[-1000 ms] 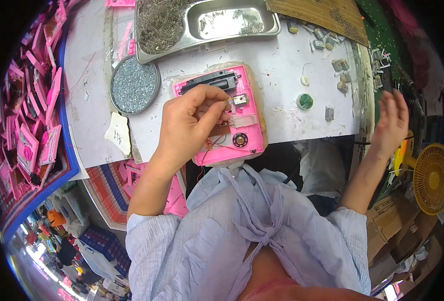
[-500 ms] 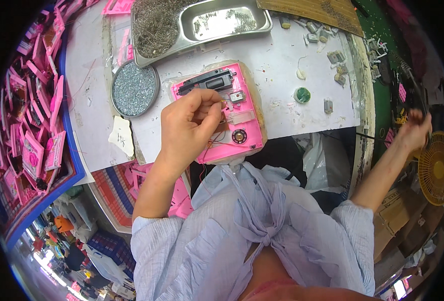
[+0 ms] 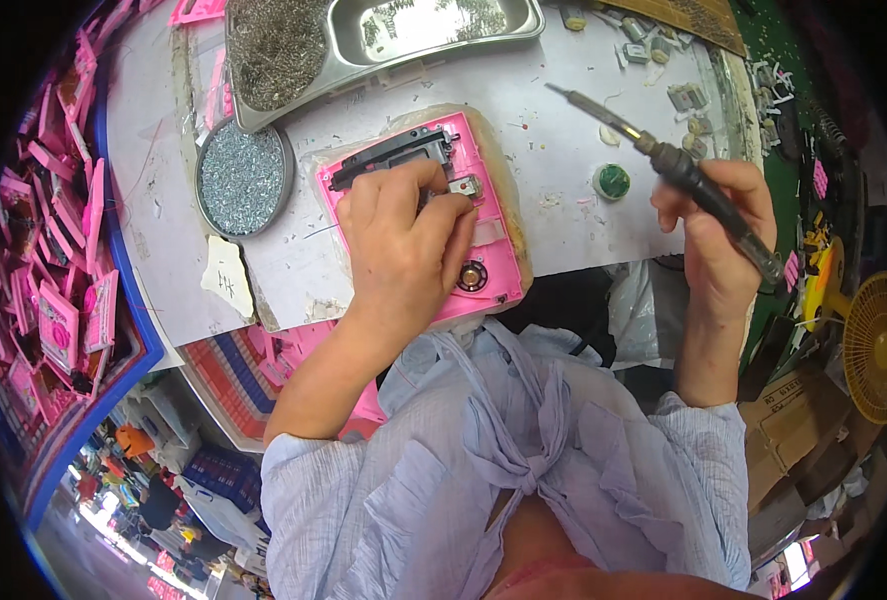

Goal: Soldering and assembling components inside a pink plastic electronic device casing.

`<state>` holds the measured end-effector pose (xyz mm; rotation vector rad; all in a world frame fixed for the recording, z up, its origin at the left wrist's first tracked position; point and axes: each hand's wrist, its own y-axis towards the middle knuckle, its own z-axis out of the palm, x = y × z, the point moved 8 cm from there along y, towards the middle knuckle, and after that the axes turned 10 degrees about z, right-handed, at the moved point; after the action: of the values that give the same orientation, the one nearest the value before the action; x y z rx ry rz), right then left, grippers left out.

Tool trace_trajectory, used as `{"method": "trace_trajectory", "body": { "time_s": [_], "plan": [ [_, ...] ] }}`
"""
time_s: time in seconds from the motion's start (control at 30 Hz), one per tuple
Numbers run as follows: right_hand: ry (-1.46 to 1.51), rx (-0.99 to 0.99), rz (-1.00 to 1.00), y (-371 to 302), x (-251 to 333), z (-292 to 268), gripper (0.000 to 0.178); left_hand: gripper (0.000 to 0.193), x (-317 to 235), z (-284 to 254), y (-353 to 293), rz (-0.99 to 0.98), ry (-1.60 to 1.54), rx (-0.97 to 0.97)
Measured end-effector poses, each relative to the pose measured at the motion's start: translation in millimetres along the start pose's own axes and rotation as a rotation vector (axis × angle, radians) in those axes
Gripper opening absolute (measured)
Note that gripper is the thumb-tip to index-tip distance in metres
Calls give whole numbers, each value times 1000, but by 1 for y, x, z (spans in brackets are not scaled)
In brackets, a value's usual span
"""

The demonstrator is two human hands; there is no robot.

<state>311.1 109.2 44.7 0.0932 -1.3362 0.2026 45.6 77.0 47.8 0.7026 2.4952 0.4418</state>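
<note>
A pink plastic housing (image 3: pixel 501 230) lies on a pale pad in front of me. It holds a black part (image 3: pixel 393 155) along its far side, a small silver motor (image 3: pixel 465 187) and a round black speaker (image 3: pixel 472 275). My left hand (image 3: pixel 403 235) rests over its middle, thumb and fingers pinched together beside the motor; what they grip is hidden. My right hand (image 3: pixel 723 220) is wrapped round the dark handle of a soldering iron (image 3: pixel 698 185). The iron is raised over the table's right side, its tip pointing to the far left, apart from the housing.
A round dish of small metal pieces (image 3: pixel 244 180) stands left of the housing. Beyond is a metal tray (image 3: pixel 433 50) with springs. A green-filled pot (image 3: pixel 611 181) and several small motors (image 3: pixel 688 97) lie to the right. Pink housings (image 3: pixel 63 320) crowd the far left; a yellow fan (image 3: pixel 873 345) stands right.
My right hand has come in from the far right, bringing the soldering iron up over the table. My left hand has shifted slightly over the housing, fingers still pinched.
</note>
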Motion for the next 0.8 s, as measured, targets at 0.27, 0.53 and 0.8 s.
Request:
{"method": "trace_trajectory", "body": {
  "time_s": [0.27,0.53,0.8],
  "plan": [
    [-25,-27,12,0,-6,7,41,27,-12,-8,-9,115,45,16],
    [13,42,-64,4,-5,12,38,25,-13,-5,-12,66,11,34],
    [-97,37,43,-2,-22,17,32,20,13,-12,-3,-133,-68,-101]
  ]
}}
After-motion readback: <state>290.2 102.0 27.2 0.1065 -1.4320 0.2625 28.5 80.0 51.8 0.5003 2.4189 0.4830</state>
